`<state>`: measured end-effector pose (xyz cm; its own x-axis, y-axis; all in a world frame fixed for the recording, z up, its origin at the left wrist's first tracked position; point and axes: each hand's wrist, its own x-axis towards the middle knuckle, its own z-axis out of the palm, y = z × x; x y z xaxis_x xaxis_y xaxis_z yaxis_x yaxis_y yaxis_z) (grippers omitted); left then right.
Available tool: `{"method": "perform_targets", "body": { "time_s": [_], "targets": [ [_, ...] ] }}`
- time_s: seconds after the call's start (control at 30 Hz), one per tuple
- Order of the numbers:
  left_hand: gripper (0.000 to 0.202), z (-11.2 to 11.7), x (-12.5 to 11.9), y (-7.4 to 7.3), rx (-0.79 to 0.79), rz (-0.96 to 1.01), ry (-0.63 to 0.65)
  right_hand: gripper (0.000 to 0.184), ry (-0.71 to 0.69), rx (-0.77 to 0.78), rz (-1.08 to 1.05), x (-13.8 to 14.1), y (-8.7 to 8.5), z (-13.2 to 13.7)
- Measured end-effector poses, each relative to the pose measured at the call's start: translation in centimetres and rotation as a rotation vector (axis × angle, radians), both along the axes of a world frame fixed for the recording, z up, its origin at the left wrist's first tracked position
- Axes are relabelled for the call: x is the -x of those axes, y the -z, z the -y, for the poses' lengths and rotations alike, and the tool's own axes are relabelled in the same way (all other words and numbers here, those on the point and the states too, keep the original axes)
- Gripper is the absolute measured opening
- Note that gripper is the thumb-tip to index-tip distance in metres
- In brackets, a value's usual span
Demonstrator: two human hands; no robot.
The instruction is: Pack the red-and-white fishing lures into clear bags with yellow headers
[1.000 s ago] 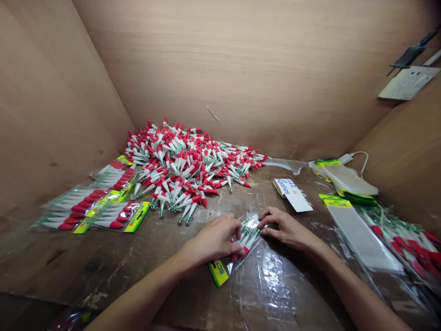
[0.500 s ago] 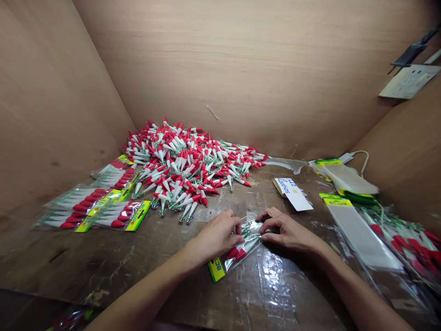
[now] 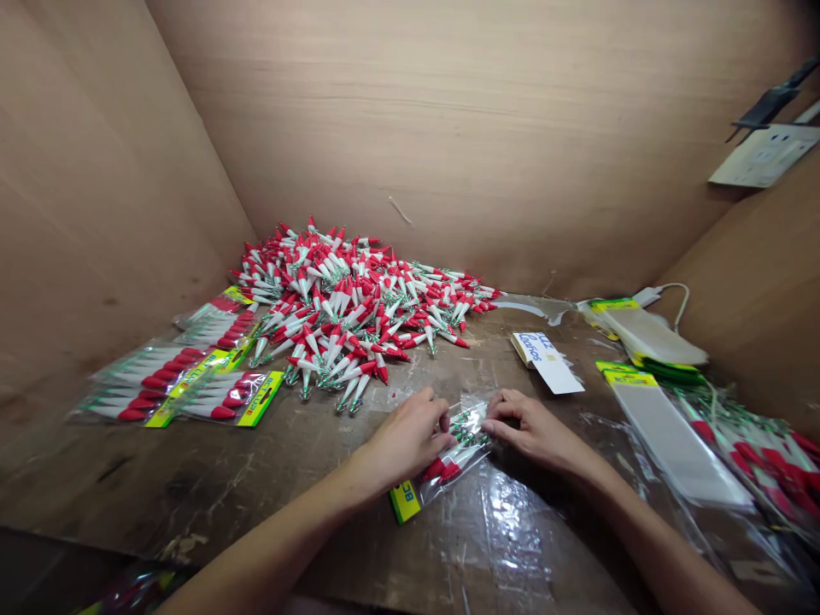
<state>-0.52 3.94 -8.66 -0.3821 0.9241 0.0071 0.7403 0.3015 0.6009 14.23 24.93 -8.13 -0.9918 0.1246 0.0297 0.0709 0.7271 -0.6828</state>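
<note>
A clear plastic packet (image 3: 442, 468) with a yellow-green header card lies on the worn table (image 3: 224, 478), holding a few red-and-white lures. My left hand (image 3: 403, 440) presses on its left side, fingers curled over the plastic. My right hand (image 3: 535, 430) pinches the packet's open end at the right. A large heap of loose red-and-white lures (image 3: 349, 307) with green tails lies just beyond my hands.
Several filled packets (image 3: 185, 380) lie at the left. Empty packets with yellow headers (image 3: 666, 427) and a stack of them (image 3: 644, 337) sit at the right, beside more lures (image 3: 775, 461). A handwritten white card (image 3: 544, 359) lies near my right hand. Plywood walls enclose the table.
The lures have slid deeper into the packet toward its header card. Both hands stay on the packet, shifted only slightly.
</note>
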Motion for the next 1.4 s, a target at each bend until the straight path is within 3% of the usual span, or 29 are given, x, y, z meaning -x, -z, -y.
{"method": "perform_targets", "body": {
  "time_s": [0.13, 0.3, 0.47, 0.73, 0.93, 1.13, 1.4],
  "targets": [
    [0.016, 0.1, 0.1, -0.2, -0.01, -0.017, -0.009, 0.036, 0.095, -0.07, 0.053, -0.3, 0.3, 0.4],
    [0.022, 0.2, 0.0, -0.1, -0.008, 0.012, 0.003, 0.026, 0.081, 0.038, 0.137, -0.6, 0.5, 1.1],
    [0.024, 0.2, -0.2, -0.5, 0.028, -0.002, -0.049, 0.031, 0.177, 0.028, 0.165, -0.7, 0.6, 1.3],
    [0.039, 0.5, 0.4, -1.5, 0.064, -0.036, -0.052, 0.028, 0.152, 0.171, 0.13, -0.4, 1.0, 1.6],
    [0.033, 0.3, 1.0, -1.2, 0.045, 0.006, -0.029, 0.025, 0.133, 0.226, 0.08, 0.1, 1.3, 2.7],
    [0.041, -0.2, 1.0, -0.5, 0.146, 0.143, -0.073, 0.021, 0.205, 0.282, 0.034, 0.4, 2.0, 3.0],
    [0.028, -0.3, 1.6, -0.8, 0.141, 0.254, 0.011, 0.03, 0.188, 0.187, 0.056, 0.5, 1.6, 3.1]
  ]
}}
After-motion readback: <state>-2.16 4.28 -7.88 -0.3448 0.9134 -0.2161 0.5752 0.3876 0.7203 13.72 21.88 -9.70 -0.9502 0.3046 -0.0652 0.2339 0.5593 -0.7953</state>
